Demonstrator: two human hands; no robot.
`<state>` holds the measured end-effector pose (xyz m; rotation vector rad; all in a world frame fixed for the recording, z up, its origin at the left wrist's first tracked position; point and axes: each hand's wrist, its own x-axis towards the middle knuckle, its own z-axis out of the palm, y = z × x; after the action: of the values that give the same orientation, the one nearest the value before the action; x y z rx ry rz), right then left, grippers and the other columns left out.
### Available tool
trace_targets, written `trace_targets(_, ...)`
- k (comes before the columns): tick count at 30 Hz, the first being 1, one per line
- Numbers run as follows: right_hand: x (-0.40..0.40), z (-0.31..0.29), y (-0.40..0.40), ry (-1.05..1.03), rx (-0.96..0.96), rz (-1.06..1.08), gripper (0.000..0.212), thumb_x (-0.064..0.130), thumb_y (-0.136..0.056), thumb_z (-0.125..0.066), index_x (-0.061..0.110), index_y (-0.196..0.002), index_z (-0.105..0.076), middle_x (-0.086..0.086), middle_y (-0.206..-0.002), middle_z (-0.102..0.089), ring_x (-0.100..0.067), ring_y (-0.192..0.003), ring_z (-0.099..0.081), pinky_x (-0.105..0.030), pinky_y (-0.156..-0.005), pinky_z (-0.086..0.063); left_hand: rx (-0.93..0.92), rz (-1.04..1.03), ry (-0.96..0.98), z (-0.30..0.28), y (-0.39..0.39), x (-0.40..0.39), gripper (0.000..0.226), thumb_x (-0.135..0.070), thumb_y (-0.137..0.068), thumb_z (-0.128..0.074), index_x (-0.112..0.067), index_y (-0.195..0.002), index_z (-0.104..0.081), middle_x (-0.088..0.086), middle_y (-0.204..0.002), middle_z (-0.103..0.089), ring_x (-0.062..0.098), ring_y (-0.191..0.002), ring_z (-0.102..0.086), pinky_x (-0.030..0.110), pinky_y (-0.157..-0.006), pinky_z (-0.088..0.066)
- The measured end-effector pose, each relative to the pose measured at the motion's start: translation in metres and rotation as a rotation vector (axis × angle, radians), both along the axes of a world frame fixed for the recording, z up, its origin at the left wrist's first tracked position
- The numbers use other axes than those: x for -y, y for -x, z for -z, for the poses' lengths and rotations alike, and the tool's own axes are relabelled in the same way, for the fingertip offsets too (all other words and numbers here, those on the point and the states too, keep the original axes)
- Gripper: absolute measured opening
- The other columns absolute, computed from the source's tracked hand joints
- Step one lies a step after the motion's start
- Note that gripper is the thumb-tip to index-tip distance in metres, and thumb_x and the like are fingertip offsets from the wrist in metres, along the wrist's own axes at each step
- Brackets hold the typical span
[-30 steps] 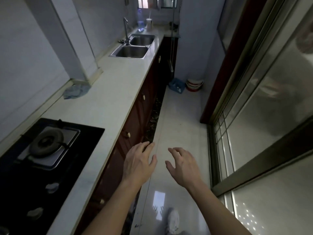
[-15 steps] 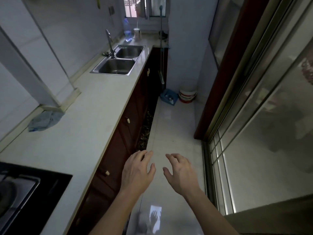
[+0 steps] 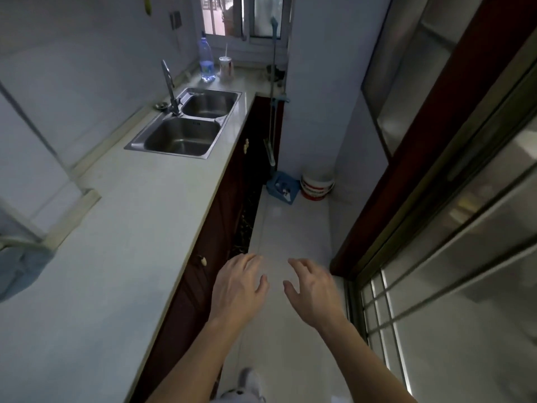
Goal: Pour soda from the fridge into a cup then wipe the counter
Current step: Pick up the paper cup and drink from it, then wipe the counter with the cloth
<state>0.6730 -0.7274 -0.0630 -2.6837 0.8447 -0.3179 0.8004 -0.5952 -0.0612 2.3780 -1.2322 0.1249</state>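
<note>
My left hand (image 3: 236,286) and my right hand (image 3: 312,289) hang side by side over the pale floor of a narrow kitchen aisle, fingers spread, holding nothing. The long white counter (image 3: 122,228) runs along the left. A grey-blue cloth (image 3: 20,266) lies crumpled at its left edge against the wall. At the far end of the counter stand a clear plastic bottle (image 3: 206,64) and a white cup with a straw (image 3: 226,66), below a window. No fridge shows in this view.
A double steel sink (image 3: 186,126) with a tap is set in the counter. Dark red cabinet doors (image 3: 215,228) line the aisle. A blue dustpan (image 3: 283,187) and a white-and-red bucket (image 3: 316,186) sit on the floor at the far end. Sliding glass doors (image 3: 436,257) close the right side.
The view has advanced down the aisle: the gas hob has dropped out of sight, the sink and far counter end are nearer, and the cloth has slid to the left edge. Both hands stay empty.
</note>
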Motion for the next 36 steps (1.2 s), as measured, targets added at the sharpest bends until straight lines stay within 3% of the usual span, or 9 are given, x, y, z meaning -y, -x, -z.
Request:
trace_targets(6, 0.056, -0.009, -0.103, 0.023, 0.041, -0.014, 0.046, 0.035, -0.088, -0.064, 0.015, -0.129, -0.059, -0.005, -0.12, -0.064, -0.025, -0.105, -0.061, -0.04, -0.093, -0.047, 0.004, -0.02, 0.021, -0.002, -0.102, 0.049, 0.042, -0.028, -0.088, -0.067, -0.014, -0.128, -0.065, 0.003, -0.123, -0.067, 0.02, -0.111, -0.061, 0.033, -0.093, -0.052)
trace_targets(16, 0.095, 0.003, -0.25, -0.041, -0.003, -0.22, 0.048, 0.042, -0.094, -0.055, 0.018, -0.135, -0.055, -0.004, -0.126, -0.061, -0.025, -0.109, -0.06, -0.039, -0.093, -0.047, -0.076, -0.226, -0.005, 0.008, -0.219, 0.071, 0.045, -0.034, -0.092, -0.061, -0.019, -0.134, -0.06, 0.001, -0.129, -0.063, 0.018, -0.118, -0.058, 0.037, -0.098, -0.052)
trace_targets(24, 0.11, 0.021, -0.409, -0.074, 0.027, -0.561, 0.049, 0.046, -0.091, -0.053, 0.02, -0.132, -0.056, -0.004, -0.123, -0.062, -0.025, -0.11, -0.06, -0.048, -0.095, -0.048, -0.105, -0.595, -0.031, 0.022, -0.312, 0.068, 0.044, -0.027, -0.082, -0.074, -0.018, -0.125, -0.068, 0.003, -0.121, -0.069, 0.022, -0.109, -0.066, 0.037, -0.09, -0.054)
trace_targets(31, 0.104, 0.017, -0.527, -0.07, 0.052, -0.925, 0.044, 0.042, -0.089, -0.056, 0.019, -0.126, -0.059, -0.003, -0.117, -0.064, -0.023, -0.107, -0.062, -0.044, -0.094, -0.049, -0.135, -0.941, -0.043, 0.017, -0.368, 0.053, 0.043, -0.033, -0.084, -0.063, -0.022, -0.125, -0.067, 0.0, -0.124, -0.069, 0.021, -0.114, -0.064, 0.037, -0.093, -0.052)
trace_targets(36, 0.061, 0.033, -0.578, -0.07, 0.029, -1.187, 0.046, 0.043, -0.09, -0.052, 0.018, -0.127, -0.059, -0.004, -0.118, -0.064, -0.024, -0.108, -0.061, -0.043, -0.095, -0.049, -0.139, -1.175, -0.023, 0.017, -0.364, 0.019, 0.044, -0.036, -0.086, -0.051, -0.02, -0.123, -0.069, 0.0, -0.121, -0.07, 0.02, -0.111, -0.064, 0.035, -0.092, -0.054)
